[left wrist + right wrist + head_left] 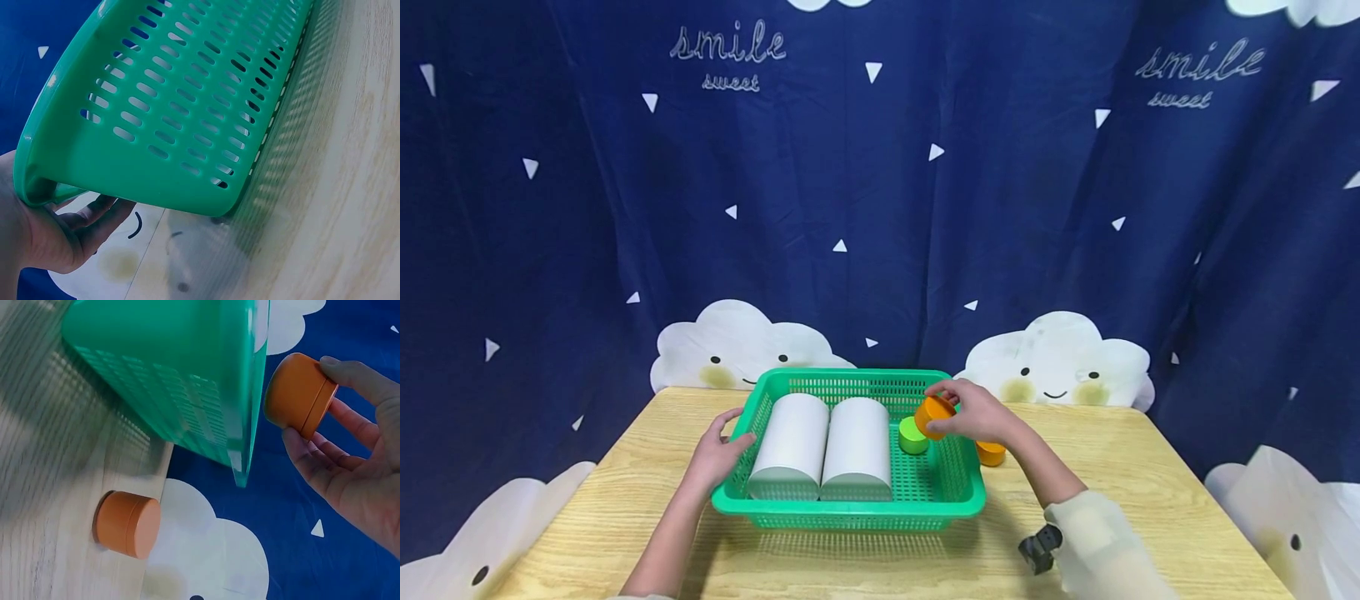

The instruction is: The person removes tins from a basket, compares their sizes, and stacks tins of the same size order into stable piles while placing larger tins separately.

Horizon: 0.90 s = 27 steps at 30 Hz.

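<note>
A green plastic basket (pixel 850 507) with slotted walls stands on the wooden table. At its left side my left hand (pixel 718 454) grips the rim, the thumb over the edge and the fingers below it, as the left wrist view of the basket wall (pixel 187 187) shows. My right hand (pixel 977 412) pinches a small round orange jar (pixel 297 394) between thumb and fingers, above the basket's right part. Inside, a lime-green jar (pixel 913 438) sits just left of the held one. A second orange jar (pixel 128 524) rests on the table outside the right wall.
Two large white rolls (pixel 793 437) lie side by side in the basket's left and middle parts. A dark blue curtain (pixel 880 183) with clouds hangs behind the wooden table (pixel 1112 467). On the right wrist sits a small black device (pixel 1041 548).
</note>
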Tool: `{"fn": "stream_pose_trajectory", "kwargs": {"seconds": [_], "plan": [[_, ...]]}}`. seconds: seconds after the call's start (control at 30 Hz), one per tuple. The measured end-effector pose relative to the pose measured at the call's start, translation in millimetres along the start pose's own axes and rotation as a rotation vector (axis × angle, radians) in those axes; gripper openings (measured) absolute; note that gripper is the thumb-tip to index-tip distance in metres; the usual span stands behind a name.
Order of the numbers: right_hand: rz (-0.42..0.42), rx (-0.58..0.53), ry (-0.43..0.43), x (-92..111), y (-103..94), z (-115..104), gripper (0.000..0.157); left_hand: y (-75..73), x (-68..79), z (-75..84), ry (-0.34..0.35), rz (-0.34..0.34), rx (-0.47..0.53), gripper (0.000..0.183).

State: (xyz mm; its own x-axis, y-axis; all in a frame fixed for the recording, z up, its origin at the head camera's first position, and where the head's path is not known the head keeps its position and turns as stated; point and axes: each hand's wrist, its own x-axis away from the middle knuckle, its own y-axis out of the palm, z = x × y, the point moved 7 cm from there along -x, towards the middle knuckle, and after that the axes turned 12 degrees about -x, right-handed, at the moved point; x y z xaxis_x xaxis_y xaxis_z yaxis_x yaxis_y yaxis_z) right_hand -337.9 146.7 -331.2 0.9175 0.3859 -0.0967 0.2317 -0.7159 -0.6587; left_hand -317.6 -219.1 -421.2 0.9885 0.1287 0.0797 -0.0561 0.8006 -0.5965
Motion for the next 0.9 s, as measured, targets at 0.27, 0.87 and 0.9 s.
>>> {"fn": "stream_pose_trajectory", "kwargs": {"seconds": [0.27,0.87,0.9], "plan": [[0.000,-0.002,-0.023,3,-7.0,1,0.046,-0.1,0.1,-1.3,-0.002,0.005,-0.012,0.058],[0.034,0.079,-0.026,10,-30.3,9,0.047,0.0,0.0,-1.4,0.002,0.014,-0.025,0.058],[0.037,0.074,-0.016,10,-31.8,11,0.048,-0.1,-0.1,-1.6,0.003,0.014,-0.025,0.058]]}}
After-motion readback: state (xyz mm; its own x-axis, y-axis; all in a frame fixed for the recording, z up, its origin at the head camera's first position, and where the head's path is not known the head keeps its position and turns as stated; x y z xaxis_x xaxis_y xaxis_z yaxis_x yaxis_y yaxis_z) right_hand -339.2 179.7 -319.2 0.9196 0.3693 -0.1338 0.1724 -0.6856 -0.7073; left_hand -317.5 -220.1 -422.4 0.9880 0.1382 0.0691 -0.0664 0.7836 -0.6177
